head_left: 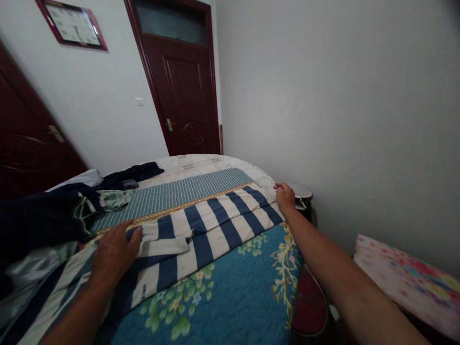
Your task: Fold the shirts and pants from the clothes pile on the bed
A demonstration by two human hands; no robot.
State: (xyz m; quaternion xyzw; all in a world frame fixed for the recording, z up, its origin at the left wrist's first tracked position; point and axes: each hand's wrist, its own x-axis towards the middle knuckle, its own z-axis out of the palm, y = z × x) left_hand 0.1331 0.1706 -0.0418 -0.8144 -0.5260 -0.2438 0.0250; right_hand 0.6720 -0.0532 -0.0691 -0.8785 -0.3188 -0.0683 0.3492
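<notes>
A navy-and-white striped shirt [215,223] lies folded lengthwise across the table, its layers slightly rumpled. My left hand [117,251] rests on the shirt's left part, fingers stretched out and thumb apart, next to a folded-over sleeve. At the far right end of the shirt, my right hand [285,195] has its fingers curled closed at the hem; the fingertips are partly hidden. Beneath the shirt spreads a blue quilted cover [244,292] with a floral pattern and a striped band.
Dark clothes [43,215] are heaped at the left, with a dark garment [140,172] behind. A pale patterned tablecloth [201,163] covers the far end. To the right stand a red-seated stool [309,302] and a pink floral-covered item [406,282], near the wall.
</notes>
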